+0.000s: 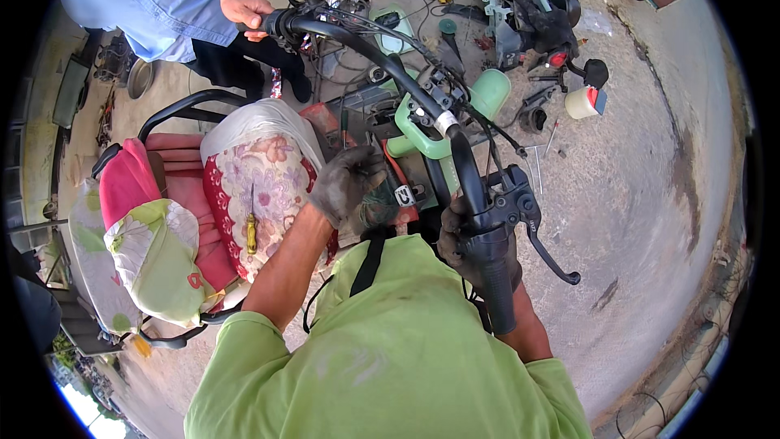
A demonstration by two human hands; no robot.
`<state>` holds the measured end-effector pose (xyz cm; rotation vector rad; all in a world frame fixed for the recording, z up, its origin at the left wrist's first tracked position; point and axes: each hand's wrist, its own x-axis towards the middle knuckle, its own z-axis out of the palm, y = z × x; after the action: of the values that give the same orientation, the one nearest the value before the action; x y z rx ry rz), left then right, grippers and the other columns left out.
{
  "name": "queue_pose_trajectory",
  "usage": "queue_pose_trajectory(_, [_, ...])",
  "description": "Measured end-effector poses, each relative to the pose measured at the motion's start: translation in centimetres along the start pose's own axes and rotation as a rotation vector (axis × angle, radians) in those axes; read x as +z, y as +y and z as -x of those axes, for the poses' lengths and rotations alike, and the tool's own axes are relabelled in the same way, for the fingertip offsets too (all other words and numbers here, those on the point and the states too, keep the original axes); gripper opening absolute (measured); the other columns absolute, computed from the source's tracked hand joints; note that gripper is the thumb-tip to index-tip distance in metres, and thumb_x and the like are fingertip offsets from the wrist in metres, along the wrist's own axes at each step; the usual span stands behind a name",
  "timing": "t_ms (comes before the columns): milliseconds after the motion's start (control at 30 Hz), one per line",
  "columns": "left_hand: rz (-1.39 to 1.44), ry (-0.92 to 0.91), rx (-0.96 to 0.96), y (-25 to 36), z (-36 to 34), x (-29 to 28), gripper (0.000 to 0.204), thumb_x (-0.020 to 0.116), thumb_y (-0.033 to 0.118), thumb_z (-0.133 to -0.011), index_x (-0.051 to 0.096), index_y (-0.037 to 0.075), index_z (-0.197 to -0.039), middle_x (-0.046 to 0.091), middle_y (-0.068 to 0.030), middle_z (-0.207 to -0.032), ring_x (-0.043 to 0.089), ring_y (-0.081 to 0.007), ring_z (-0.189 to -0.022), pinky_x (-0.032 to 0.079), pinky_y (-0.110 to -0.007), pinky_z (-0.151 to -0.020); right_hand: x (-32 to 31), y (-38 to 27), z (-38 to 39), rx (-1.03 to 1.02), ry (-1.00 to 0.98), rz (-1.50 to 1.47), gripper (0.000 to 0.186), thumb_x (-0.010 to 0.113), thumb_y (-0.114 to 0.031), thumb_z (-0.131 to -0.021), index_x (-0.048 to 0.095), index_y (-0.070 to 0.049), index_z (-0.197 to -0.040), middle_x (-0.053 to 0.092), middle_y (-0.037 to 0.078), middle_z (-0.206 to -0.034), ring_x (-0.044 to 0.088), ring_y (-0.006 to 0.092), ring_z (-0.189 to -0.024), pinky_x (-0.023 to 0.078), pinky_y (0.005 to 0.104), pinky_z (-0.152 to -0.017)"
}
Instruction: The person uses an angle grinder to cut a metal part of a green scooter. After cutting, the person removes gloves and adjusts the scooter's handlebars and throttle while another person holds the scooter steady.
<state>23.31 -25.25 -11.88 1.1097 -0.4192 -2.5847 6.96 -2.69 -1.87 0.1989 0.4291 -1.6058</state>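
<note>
Grey-gloved left hand (351,182), grip curled, contents unclear, right hand (453,236) half-hidden by handlebar (466,169), grip unreadable

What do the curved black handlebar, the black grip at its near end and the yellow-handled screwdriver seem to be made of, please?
Curved black handlebar: probably painted metal; its rigid tube shows smooth highlights.
Black cylindrical grip: likely rubber or soft plastic, by its dull surface.
Yellow-handled screwdriver: handle apparently hard, smooth plastic, by its bright colour; the thin, straight shaft is probably bare metal.
</note>
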Motion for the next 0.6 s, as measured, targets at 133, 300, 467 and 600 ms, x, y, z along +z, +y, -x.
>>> queue_pose_trajectory(133, [0.052,-0.031,0.119,-0.1,0.3,1.5,0.03,0.05,0.011,-0.105,0.058,-0.004,-0.129,0.067,-0.0152,-0.111,0.067,-0.0255,-0.097,0.059,-0.037,-0.082,-1.4,-1.8,0.4,0.088,0.007,0.254,0.071,0.073,-0.061,-0.082,0.062,-0.004,-0.123,0.067,0.013,-0.106,0.068,0.0268,-0.083,0.054,0.0353,-0.067])
queue_pose_trajectory(300, [-0.156,-0.186,0.186,1.1,1.4,4.2,0.036,0.047,0.011,-0.106,0.055,-0.003,-0.139,0.066,-0.0087,-0.11,0.067,-0.0195,-0.097,0.056,-0.03,-0.077,-3.0,-2.4,-1.2,0.139,-0.283,0.14,0.067,0.073,-0.057,-0.084,0.061,-0.005,-0.124,0.066,0.014,-0.106,0.063,0.0305,-0.093,0.052,0.0396,-0.075])
queue_pose_trajectory(467, [-0.115,-0.156,0.257,0.3,2.0,6.1,0.038,0.053,0.01,-0.104,0.057,-0.003,-0.14,0.062,-0.0015,-0.098,0.06,-0.0105,-0.081,0.048,-0.025,-0.066,-3.2,-2.5,-2.5,0.131,-0.414,0.047,0.06,0.072,-0.051,-0.086,0.061,-0.006,-0.125,0.066,0.014,-0.105,0.061,0.0324,-0.094,0.051,0.0413,-0.077])
queue_pose_trajectory(600, [-0.269,-0.091,0.281,0.0,1.8,6.7,0.031,0.058,0.009,-0.102,0.061,-0.002,-0.132,0.061,-0.0008,-0.09,0.051,-0.0073,-0.066,0.044,-0.023,-0.058,-2.6,-2.1,-2.0,0.097,-0.253,0.119,0.05,0.061,-0.051,-0.093,0.063,-0.006,-0.116,0.069,0.014,-0.094,0.061,0.0341,-0.078,0.048,0.0432,-0.064])
